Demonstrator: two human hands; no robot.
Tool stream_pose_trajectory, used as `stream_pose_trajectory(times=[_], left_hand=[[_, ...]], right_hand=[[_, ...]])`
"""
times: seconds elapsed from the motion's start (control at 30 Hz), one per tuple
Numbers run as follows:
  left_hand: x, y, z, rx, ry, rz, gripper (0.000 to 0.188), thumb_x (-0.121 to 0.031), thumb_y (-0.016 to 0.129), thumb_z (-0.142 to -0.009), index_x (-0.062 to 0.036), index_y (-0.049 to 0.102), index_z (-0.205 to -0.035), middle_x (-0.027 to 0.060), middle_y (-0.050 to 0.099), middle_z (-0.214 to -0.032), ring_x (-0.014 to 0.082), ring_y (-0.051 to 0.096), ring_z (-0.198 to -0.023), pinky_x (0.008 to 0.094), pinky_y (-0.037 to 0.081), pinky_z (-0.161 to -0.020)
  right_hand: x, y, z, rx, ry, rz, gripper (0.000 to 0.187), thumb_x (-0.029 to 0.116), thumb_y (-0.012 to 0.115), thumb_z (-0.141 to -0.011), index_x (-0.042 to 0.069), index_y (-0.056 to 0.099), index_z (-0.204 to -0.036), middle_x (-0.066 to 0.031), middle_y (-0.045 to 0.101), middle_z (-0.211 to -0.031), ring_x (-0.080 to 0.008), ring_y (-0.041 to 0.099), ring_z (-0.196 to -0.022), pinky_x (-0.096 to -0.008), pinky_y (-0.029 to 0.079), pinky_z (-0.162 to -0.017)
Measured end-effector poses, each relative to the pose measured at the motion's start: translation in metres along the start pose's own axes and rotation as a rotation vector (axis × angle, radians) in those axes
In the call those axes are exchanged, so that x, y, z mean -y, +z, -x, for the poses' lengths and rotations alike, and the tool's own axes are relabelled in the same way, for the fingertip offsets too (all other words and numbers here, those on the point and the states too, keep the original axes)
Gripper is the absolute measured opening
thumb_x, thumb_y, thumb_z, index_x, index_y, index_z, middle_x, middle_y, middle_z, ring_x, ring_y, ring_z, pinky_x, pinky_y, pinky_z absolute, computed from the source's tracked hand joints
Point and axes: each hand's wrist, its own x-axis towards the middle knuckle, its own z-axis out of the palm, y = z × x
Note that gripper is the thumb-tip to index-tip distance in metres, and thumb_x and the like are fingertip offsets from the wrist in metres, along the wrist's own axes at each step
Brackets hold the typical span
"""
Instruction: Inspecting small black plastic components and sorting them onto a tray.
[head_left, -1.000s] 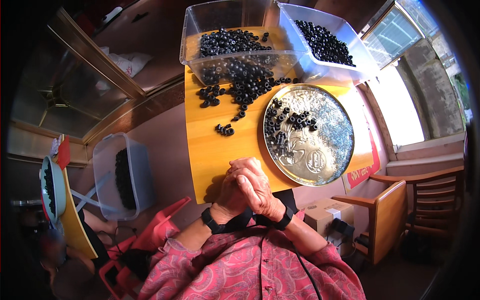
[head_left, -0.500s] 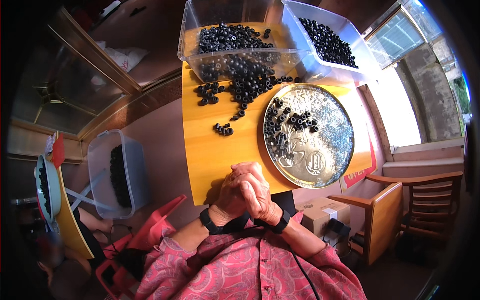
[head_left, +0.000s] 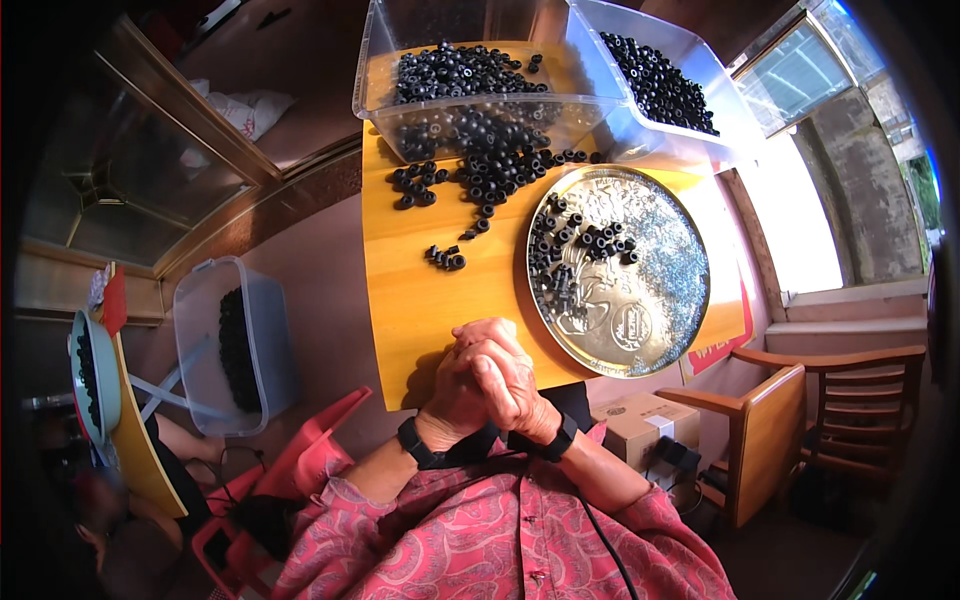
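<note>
My left hand [head_left: 450, 392] and my right hand [head_left: 508, 378] are clasped together at the near edge of the yellow wooden table [head_left: 420, 310]. Their fingers are closed round each other, and no object shows between them. To their right lies a round, shiny metal tray [head_left: 640, 345] with an embossed pattern. Small black ring-shaped parts [head_left: 605, 243] lie in its left and upper middle. More loose black rings [head_left: 490, 180] are spread over the table beyond my hands, with a small cluster [head_left: 445, 258] closer to me.
Two clear plastic bins, one at the left [head_left: 375, 85] and one at the right [head_left: 735, 130], hold black rings at the table's far end. Another bin [head_left: 270, 340] stands on the left, near a bowl [head_left: 107, 385]. A cardboard box [head_left: 635, 430] and wooden chair [head_left: 770, 440] are at right.
</note>
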Motion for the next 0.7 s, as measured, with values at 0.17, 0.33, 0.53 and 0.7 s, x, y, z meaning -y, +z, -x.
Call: stream_pose_trajectory(times=[0.17,0.33,0.53,0.7], left_hand=[[0.016,0.055,0.034,0.011,-0.066,0.456,0.012,-0.015,0.057,-0.089,-0.0069,0.061,-0.098,0.0072,0.062,-0.095,0.0207,0.061,-0.093,0.0297,0.051,-0.079],[0.011,0.04,0.022,0.015,-0.067,0.451,0.015,-0.016,0.049,-0.091,-0.0061,0.054,-0.101,0.0091,0.056,-0.099,0.0219,0.056,-0.098,0.0303,0.046,-0.084],[0.009,0.028,0.016,-0.006,-0.035,0.437,0.017,-0.016,0.042,-0.092,-0.0056,0.049,-0.103,0.0104,0.05,-0.102,0.0225,0.052,-0.101,0.0305,0.042,-0.088],[0.022,0.061,0.028,-0.176,0.135,0.341,0.01,-0.013,0.051,-0.091,-0.0072,0.055,-0.097,0.0075,0.058,-0.094,0.0198,0.058,-0.092,0.0286,0.048,-0.08]], right_hand=[[-0.004,0.005,-0.003,-0.011,-0.003,-0.04,0.022,0.012,0.043,-0.091,0.0,0.061,-0.087,-0.0198,0.06,-0.098,-0.0354,0.058,-0.098,-0.043,0.047,-0.09],[-0.006,0.002,-0.001,-0.029,-0.018,-0.009,0.022,0.013,0.044,-0.091,0.0,0.061,-0.086,-0.0199,0.059,-0.097,-0.0359,0.058,-0.097,-0.0429,0.047,-0.09],[-0.005,0.002,0.001,-0.032,-0.024,-0.03,0.022,0.012,0.044,-0.091,0.0,0.06,-0.083,-0.0205,0.059,-0.098,-0.0364,0.058,-0.098,-0.0431,0.047,-0.089],[-0.009,0.001,0.0,-0.032,-0.019,-0.025,0.023,0.013,0.043,-0.092,0.0,0.06,-0.082,-0.0205,0.059,-0.097,-0.0362,0.058,-0.097,-0.0427,0.047,-0.09]])
